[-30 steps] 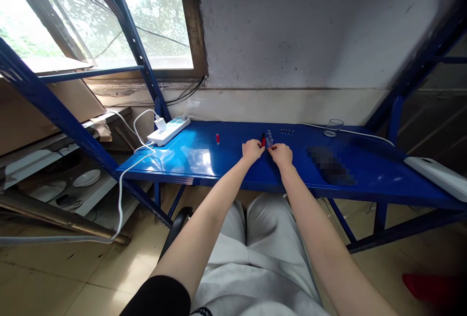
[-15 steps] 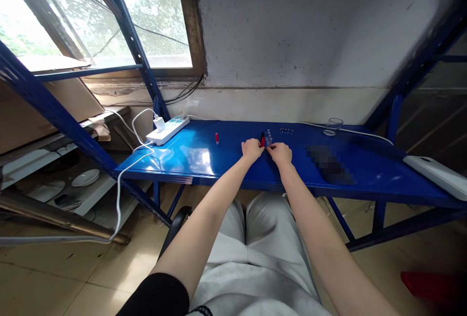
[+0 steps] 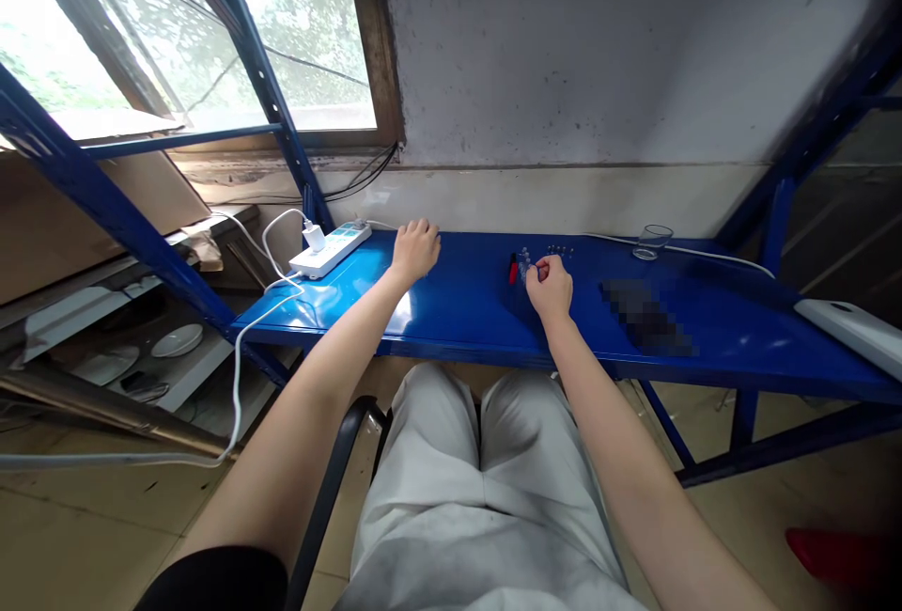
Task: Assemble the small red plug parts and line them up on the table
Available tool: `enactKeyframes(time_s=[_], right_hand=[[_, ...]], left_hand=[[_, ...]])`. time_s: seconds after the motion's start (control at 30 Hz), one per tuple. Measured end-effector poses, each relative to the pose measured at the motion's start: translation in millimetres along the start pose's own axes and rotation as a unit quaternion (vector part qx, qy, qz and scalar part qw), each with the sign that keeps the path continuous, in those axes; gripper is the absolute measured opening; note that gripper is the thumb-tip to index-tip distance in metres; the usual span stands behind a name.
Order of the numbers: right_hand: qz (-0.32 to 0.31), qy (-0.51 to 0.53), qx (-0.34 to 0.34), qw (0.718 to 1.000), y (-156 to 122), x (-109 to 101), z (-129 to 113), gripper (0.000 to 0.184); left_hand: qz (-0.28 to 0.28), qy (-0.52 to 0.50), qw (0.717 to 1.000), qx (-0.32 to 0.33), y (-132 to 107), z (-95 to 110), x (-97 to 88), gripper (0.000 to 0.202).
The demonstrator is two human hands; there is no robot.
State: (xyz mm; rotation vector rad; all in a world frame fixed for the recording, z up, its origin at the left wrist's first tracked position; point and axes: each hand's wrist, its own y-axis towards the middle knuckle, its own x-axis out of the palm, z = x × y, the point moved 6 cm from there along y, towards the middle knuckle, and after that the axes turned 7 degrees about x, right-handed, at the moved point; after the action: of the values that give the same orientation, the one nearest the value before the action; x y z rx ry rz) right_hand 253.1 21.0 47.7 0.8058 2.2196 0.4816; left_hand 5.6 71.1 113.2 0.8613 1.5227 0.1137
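Observation:
My left hand is over the left part of the blue table, palm down. Its fingertips are hidden, as is the spot where a small red-and-white tube stood. Near the table's middle my right hand is closed in a pinch, with a small reddish spot between the fingers that I cannot make out. Just left of it a red-and-black tube stands upright. Touching or close to that tube is a cluster of small clear pieces. Several tiny clear pieces lie behind my right hand.
A white power strip with a plug and cables is at the left end. To the right are a blurred dark object, a clear glass and a white device. Blue posts frame both sides; a wall stands behind.
My left hand has left the red-and-black tube and moved left and back, over the spot of the small red-and-white tube. My right hand stays near the clear pieces, turned slightly.

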Motion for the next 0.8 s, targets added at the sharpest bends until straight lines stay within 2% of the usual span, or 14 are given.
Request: enactKeyframes(time_s=[0.13,0.33,0.5,0.63,0.8], right_hand=[[-0.012,0.012,-0.035,0.999,-4,1,-8,0.006],[-0.042,0.013,-0.058,0.997,-7,3,-13,0.009],[-0.044,0.017,-0.066,0.997,-7,4,-15,0.01],[-0.046,0.021,-0.073,0.996,-7,4,-17,0.008],[-0.043,0.028,-0.072,0.996,-8,4,-17,0.008]], left_hand=[[-0.068,0.016,0.998,-0.001,-16,-19,15.1,0.041],[-0.124,-0.01,0.988,-0.088,-32,-31,40.0,0.05],[-0.209,-0.039,0.968,-0.135,-42,-37,64.7,0.038],[-0.191,-0.047,0.967,-0.162,-46,-37,68.1,0.039],[-0.119,-0.076,0.976,-0.166,-37,-33,65.8,0.049]])
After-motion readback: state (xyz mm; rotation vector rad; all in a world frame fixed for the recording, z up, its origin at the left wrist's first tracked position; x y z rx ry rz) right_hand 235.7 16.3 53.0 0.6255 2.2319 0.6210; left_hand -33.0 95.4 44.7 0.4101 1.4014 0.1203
